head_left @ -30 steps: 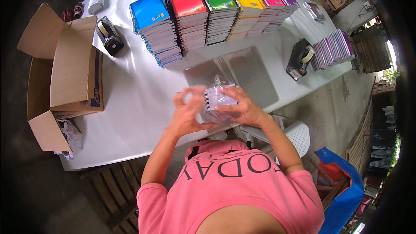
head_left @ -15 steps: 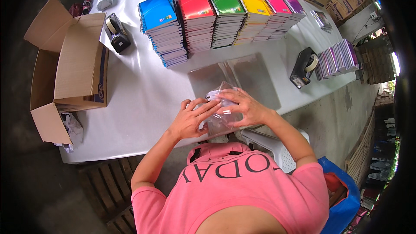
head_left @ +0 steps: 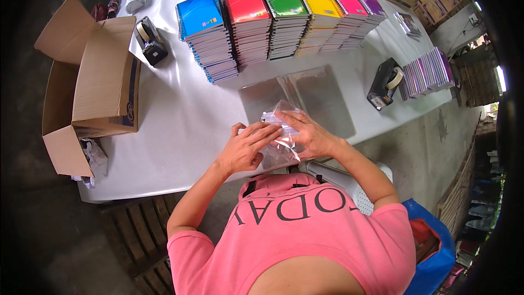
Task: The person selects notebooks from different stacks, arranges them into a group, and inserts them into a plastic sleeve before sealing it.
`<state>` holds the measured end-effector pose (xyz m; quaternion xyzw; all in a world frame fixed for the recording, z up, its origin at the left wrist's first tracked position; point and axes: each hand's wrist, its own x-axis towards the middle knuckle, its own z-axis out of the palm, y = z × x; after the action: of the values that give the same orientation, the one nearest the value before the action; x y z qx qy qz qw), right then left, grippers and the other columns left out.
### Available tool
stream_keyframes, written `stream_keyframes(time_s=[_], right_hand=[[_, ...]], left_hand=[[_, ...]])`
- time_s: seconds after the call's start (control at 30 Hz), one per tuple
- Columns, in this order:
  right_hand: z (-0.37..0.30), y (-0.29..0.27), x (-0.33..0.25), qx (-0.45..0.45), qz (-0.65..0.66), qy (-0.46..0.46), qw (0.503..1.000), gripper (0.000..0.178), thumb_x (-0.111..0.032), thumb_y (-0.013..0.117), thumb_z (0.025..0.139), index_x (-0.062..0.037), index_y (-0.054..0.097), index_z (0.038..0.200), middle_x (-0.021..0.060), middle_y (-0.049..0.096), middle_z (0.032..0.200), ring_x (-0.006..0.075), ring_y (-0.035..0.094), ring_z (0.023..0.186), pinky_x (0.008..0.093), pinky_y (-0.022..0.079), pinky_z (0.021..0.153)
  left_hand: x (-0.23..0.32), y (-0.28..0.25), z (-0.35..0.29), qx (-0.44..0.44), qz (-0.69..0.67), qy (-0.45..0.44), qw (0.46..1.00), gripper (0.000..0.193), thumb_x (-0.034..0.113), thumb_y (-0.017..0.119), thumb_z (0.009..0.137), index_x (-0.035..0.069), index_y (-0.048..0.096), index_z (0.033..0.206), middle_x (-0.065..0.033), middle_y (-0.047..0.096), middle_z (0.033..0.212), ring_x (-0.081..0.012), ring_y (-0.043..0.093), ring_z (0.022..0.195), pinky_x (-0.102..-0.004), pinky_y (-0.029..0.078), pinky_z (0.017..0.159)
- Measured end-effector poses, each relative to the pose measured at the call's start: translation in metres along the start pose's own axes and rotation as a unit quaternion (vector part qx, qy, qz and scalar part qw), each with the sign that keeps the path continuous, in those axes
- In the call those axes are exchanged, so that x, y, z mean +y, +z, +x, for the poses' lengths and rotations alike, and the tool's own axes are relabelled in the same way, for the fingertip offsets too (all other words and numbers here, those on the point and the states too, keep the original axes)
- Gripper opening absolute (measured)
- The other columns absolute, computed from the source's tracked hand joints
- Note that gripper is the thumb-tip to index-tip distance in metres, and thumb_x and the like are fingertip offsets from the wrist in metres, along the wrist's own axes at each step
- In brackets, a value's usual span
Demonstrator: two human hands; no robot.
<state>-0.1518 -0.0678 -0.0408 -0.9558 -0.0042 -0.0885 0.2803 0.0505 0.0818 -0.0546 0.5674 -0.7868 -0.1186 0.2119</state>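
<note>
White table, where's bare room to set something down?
Free: the wide patch between the carton and the left hand, and a narrow strip between the plastic sheets and the rightmost tape dispenser. Crowded: the far side, with notebook stacks.

Behind the bare hands, the person wears a pink cloth shirt with short sleeves, a round neck and big black letters.

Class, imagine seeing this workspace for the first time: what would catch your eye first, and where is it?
Probably the row of spiral notebook stacks, topped blue, red, green, yellow, pink and purple, standing on the table beyond the hands. Next might come the open cardboard box at the left, then the left hand and right hand at a clear plastic wrapper by the near edge.
</note>
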Motion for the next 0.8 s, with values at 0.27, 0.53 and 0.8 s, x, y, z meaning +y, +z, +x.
stream_keyframes(time_s=[0.27, 0.53, 0.8], right_hand=[[0.001, -0.035, 0.018, 0.216, 0.515, 0.158, 0.814, 0.038, -0.011, 0.069, 0.069, -0.0051, 0.067, 0.107, 0.0124, 0.04, 0.141, 0.0234, 0.044, 0.125, 0.0397, 0.033, 0.103], [0.058, -0.038, 0.063, 0.137, 0.468, 0.064, 0.871, 0.027, -0.006, 0.064, 0.081, -0.0035, 0.064, 0.108, 0.0124, 0.063, 0.11, 0.0214, 0.059, 0.104, 0.032, 0.047, 0.087], [-0.151, -0.089, 0.123, 0.492, -0.225, 0.497, 0.678, 0.044, -0.026, 0.068, 0.083, -0.0077, 0.055, 0.121, 0.0127, 0.057, 0.11, 0.0152, 0.059, 0.094, 0.0332, 0.048, 0.08]], left_hand=[[0.019, -0.02, 0.014, -0.093, 0.119, 0.006, 0.989, 0.079, 0.003, 0.059, 0.07, 0.021, 0.033, 0.142, 0.0061, 0.034, 0.146, -0.0091, 0.038, 0.127, -0.0484, 0.033, 0.092], [0.02, -0.02, 0.018, -0.092, 0.08, -0.003, 0.993, 0.087, -0.003, 0.056, 0.063, 0.024, 0.033, 0.142, 0.0067, 0.034, 0.145, -0.0106, 0.037, 0.129, -0.052, 0.031, 0.093], [0.017, -0.022, 0.03, -0.087, 0.057, -0.003, 0.995, 0.081, 0.003, 0.063, 0.059, 0.023, 0.04, 0.134, 0.0016, 0.031, 0.147, -0.0161, 0.032, 0.133, -0.0558, 0.028, 0.096]])
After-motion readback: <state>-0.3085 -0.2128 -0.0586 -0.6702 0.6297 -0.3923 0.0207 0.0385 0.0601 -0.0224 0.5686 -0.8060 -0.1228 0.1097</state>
